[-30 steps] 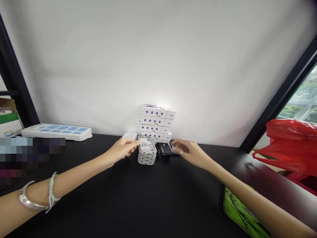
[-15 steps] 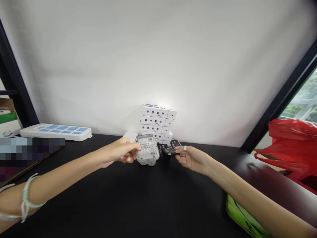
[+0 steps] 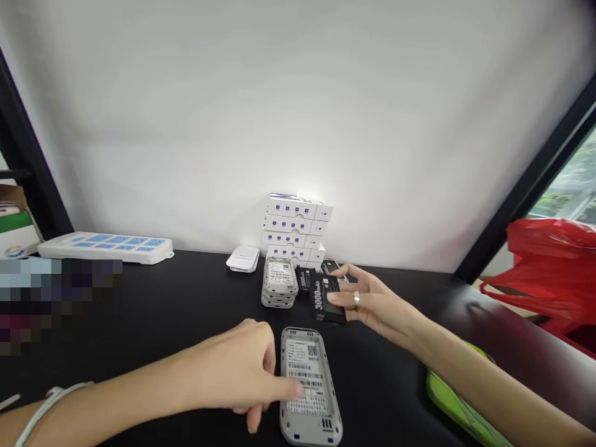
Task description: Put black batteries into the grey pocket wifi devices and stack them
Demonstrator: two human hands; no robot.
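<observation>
A grey device shell (image 3: pixel 310 372) with a printed label and an open back lies near the front middle of the black table. My left hand (image 3: pixel 254 372) is at its left edge, thumb over the label and other fingers curled beside it. Between the thumb and fingers of my right hand (image 3: pixel 367 301) is a black 3000mAh battery (image 3: pixel 328 299), raised above the table. Behind that battery, more black batteries (image 3: pixel 305 278) lie next to a stack of similar grey shells (image 3: pixel 280 279).
White boxes (image 3: pixel 295 226) are stacked against the wall. White covers (image 3: pixel 243 259) lie to their left, with a white and blue power strip (image 3: pixel 107 247) farther left. At right are a red plastic bag (image 3: pixel 549 267) and a green item (image 3: pixel 459 403).
My left hand has brought a grey shell from the stack to the front of the table. My right hand has drawn a battery slightly nearer, its printed face now showing.
</observation>
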